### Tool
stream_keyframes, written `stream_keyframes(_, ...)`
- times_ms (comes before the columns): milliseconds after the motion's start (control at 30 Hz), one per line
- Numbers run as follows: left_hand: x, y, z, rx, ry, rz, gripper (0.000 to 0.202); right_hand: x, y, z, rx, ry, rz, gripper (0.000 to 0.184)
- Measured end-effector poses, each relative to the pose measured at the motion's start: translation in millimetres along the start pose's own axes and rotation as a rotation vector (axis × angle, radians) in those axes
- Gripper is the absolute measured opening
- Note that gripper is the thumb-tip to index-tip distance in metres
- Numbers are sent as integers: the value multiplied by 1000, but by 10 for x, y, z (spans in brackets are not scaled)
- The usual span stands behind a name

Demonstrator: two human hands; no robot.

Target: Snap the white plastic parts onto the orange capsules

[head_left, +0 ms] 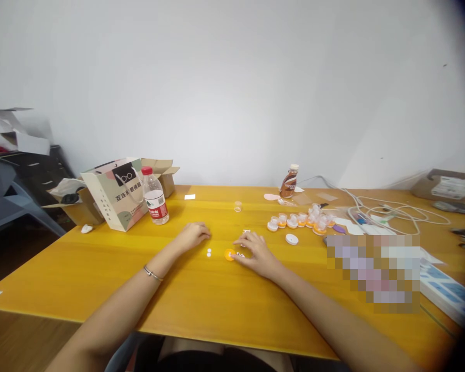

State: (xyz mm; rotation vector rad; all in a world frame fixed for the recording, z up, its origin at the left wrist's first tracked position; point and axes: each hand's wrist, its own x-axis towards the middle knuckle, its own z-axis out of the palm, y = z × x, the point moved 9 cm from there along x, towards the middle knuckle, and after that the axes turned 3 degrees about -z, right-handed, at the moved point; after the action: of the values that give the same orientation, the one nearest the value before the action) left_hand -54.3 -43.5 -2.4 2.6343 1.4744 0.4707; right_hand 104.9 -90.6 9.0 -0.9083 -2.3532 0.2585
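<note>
My left hand [194, 236] rests on the yellow table with its fingers loosely bent, and nothing shows in it. Two small white discs [208, 252] lie just to its right, towards me. My right hand [258, 253] is low over the table, thumb and fingers apart. Its thumb tip is at the edge of a small round orange piece [229, 254]; whether it touches cannot be made out. Small red-and-white bits [241, 254] lie under this hand, partly hidden. Beyond its fingers is another small whitish piece [247, 231]. A clear little cup [237, 206] stands farther back.
Several clear-and-orange small containers [302, 220] cluster right, near a white round lid [292, 239]. A brown drink bottle [289, 182] stands behind. Left are a red-capped water bottle [155, 199], a paper bag [118, 196] and cartons. White cables [395, 206] and a blurred-out patch lie right.
</note>
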Motion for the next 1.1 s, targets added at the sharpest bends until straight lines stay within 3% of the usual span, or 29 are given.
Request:
stream_keyframes(233,52,170,111,400,25,40,21,-8,16,159,-44,-82,24,34)
stream_keyframes(367,58,236,148,484,26,83,17,-9,-7,210,-88,-111,11,29)
stream_keyframes(733,70,271,114,453,35,105,17,-2,34,235,-53,-99,35,32)
stream_keyframes(833,19,450,36,280,78,142,17,-7,53,243,-56,-92,42,30)
stream_keyframes(933,-84,741,3,122,77,278,20,-8,75,263,-52,-90,42,31)
stream_keyframes(1100,-155,971,65,176,100,371,22,1,92,269,-64,-80,42,31)
